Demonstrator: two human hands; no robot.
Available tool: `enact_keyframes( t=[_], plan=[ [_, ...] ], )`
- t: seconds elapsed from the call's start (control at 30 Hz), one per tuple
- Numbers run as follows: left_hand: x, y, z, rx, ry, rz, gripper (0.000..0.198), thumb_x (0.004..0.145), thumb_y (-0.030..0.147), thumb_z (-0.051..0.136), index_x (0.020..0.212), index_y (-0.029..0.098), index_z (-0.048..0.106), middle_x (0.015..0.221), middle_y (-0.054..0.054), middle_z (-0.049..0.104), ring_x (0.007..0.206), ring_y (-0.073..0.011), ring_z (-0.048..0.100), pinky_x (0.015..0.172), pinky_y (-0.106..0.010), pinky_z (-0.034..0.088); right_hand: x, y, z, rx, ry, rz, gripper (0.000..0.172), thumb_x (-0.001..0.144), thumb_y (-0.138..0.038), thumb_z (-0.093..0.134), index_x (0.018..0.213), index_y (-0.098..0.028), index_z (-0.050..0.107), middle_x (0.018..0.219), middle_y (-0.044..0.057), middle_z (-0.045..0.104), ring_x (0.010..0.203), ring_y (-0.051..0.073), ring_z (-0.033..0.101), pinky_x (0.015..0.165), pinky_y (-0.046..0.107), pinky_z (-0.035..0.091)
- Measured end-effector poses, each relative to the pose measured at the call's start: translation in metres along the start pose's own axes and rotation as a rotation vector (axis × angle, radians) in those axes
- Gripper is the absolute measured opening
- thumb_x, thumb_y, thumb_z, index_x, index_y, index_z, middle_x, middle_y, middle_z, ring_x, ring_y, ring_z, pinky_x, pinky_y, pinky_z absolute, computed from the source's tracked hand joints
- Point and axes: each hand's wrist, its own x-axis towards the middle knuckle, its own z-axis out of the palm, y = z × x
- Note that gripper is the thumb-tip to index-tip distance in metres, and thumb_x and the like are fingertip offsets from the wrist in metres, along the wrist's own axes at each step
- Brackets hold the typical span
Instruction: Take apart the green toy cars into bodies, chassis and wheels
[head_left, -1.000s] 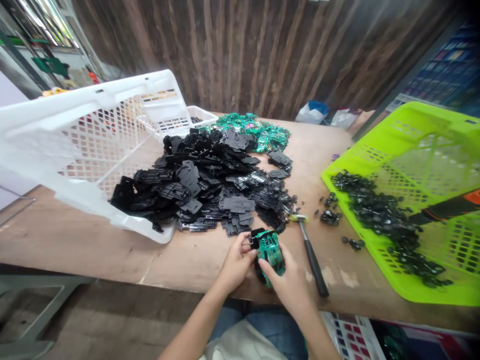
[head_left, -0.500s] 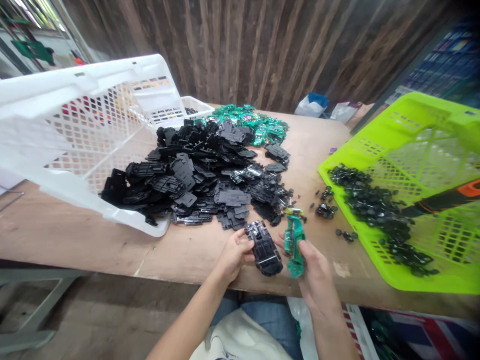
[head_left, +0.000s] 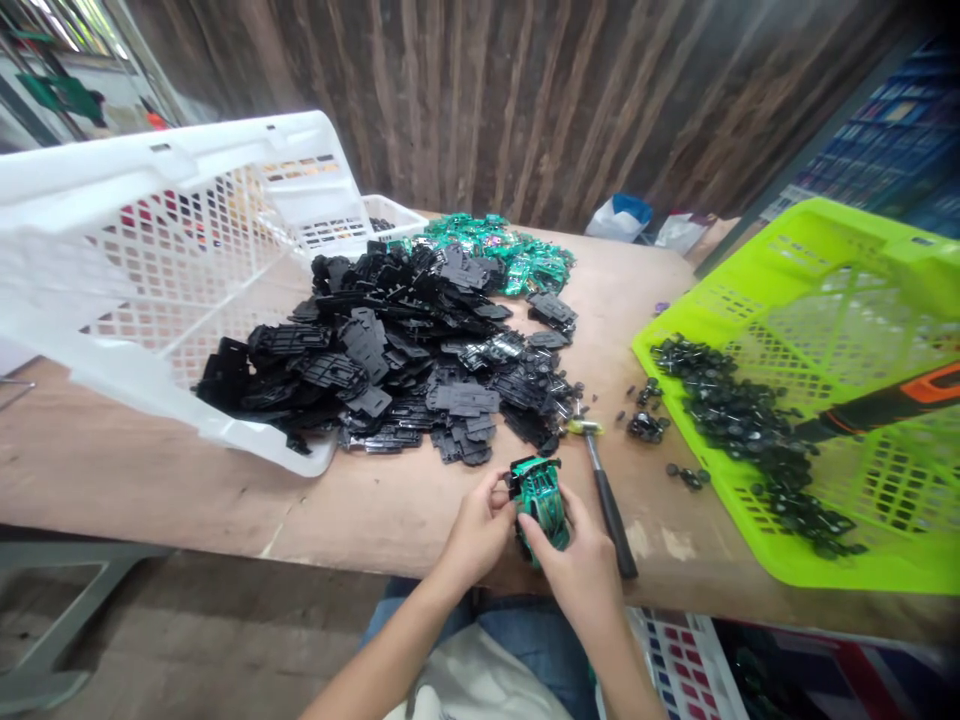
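Note:
A green toy car body (head_left: 544, 493) with a black chassis (head_left: 519, 484) against it is held between both hands over the table's near edge. My left hand (head_left: 478, 525) is closed on its left side, fingertips at the black part. From the right, my right hand (head_left: 583, 548) grips the green body, its thumb lying across it. How far the two parts are joined cannot be seen. A hammer (head_left: 613, 510) with a black handle and yellowish head lies just right of my right hand.
Black chassis plates (head_left: 397, 340) spill in a heap from a tipped white crate (head_left: 259, 440). Green car bodies (head_left: 536, 262) are piled behind. At right, a lime basket (head_left: 750, 530) holds wheel sets (head_left: 742, 410) and a black-and-orange tool (head_left: 877, 402); more wheels (head_left: 646, 426) lie beside it.
The chassis and the green body, held apart before, are now together. Both hands have come closer together, my right hand moving left, uncovering the hammer.

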Motion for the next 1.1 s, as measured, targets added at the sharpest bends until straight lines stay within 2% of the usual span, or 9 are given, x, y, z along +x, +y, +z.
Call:
enact_keyframes(
  t=[0.23,0.4,0.47,0.57,0.7,0.77,0.87,1.0,1.1],
  plan=[
    [-0.003,-0.002,-0.007,-0.02,-0.034,0.008,0.035,0.074,0.019,0.062,0.109,0.017,0.056,0.083,-0.003,0.069,0.08,-0.0172,0.066,0.072,-0.027,0.051,0.001,0.007,0.007,-0.031,-0.008,-0.077,0.062,0.075,-0.054,0.058,0.121,-0.013,0.056,0.106,0.017,0.068,0.093,0.031,0.065,0.077,0.039,0.05],
    [-0.006,0.005,-0.006,0.06,-0.069,0.069,0.039,0.076,0.03,0.067,0.11,0.017,0.054,0.097,-0.007,0.069,0.089,-0.0206,0.066,0.08,-0.031,0.051,-0.006,0.008,0.015,-0.015,0.099,-0.107,0.057,0.078,-0.05,0.056,0.12,-0.012,0.054,0.109,0.02,0.065,0.099,0.033,0.062,0.081,0.044,0.049],
    [-0.007,0.009,-0.006,0.121,-0.048,0.092,0.042,0.071,0.029,0.074,0.107,0.018,0.055,0.102,-0.007,0.068,0.092,-0.0222,0.065,0.08,-0.031,0.052,-0.004,0.009,0.01,0.051,0.009,-0.12,0.052,0.078,-0.045,0.057,0.12,-0.014,0.054,0.114,0.019,0.063,0.105,0.032,0.058,0.088,0.047,0.046],
    [-0.009,0.014,-0.006,0.23,-0.043,0.133,0.042,0.071,0.028,0.073,0.108,0.019,0.058,0.105,-0.007,0.067,0.094,-0.0222,0.064,0.079,-0.029,0.051,0.007,0.008,-0.008,0.343,-0.248,-0.105,0.047,0.081,-0.041,0.058,0.123,-0.02,0.053,0.122,0.012,0.061,0.113,0.026,0.056,0.097,0.044,0.043],
    [-0.016,0.014,-0.006,0.303,-0.157,0.14,0.042,0.069,0.027,0.074,0.108,0.018,0.061,0.096,-0.005,0.067,0.082,-0.0188,0.063,0.069,-0.024,0.05,0.022,0.002,-0.027,0.684,-0.419,-0.038,0.037,0.078,-0.04,0.063,0.11,-0.021,0.059,0.104,0.007,0.068,0.095,0.022,0.064,0.084,0.033,0.051],
    [-0.021,0.011,-0.006,0.323,-0.186,0.145,0.036,0.067,0.028,0.075,0.1,0.017,0.063,0.084,-0.003,0.065,0.071,-0.0159,0.06,0.063,-0.022,0.048,0.023,-0.002,-0.029,0.687,-0.439,-0.048,0.03,0.073,-0.037,0.069,0.096,-0.019,0.063,0.091,0.005,0.069,0.084,0.02,0.065,0.075,0.03,0.051],
    [-0.026,0.01,-0.007,0.36,-0.149,0.171,0.031,0.064,0.029,0.078,0.088,0.015,0.064,0.075,-0.001,0.063,0.066,-0.0146,0.058,0.06,-0.022,0.045,0.021,-0.006,-0.029,0.667,-0.421,-0.117,0.026,0.073,-0.036,0.069,0.091,-0.018,0.064,0.089,0.005,0.068,0.084,0.021,0.063,0.073,0.028,0.05],
    [-0.024,0.013,-0.012,0.241,-0.042,0.203,0.038,0.065,0.031,0.078,0.096,0.016,0.062,0.085,-0.003,0.066,0.077,-0.0178,0.062,0.068,-0.024,0.048,0.021,-0.009,-0.026,0.567,-0.466,-0.15,0.036,0.079,-0.037,0.062,0.111,-0.02,0.057,0.105,0.006,0.066,0.096,0.021,0.061,0.084,0.032,0.049],
    [-0.017,0.014,-0.021,0.237,0.032,0.24,0.045,0.066,0.029,0.077,0.107,0.017,0.06,0.104,-0.007,0.065,0.099,-0.0224,0.06,0.086,-0.029,0.047,0.021,-0.009,-0.02,0.283,-0.408,-0.198,0.033,0.078,-0.033,0.063,0.108,-0.021,0.059,0.105,0.006,0.066,0.098,0.023,0.06,0.086,0.036,0.047]
  ],
)
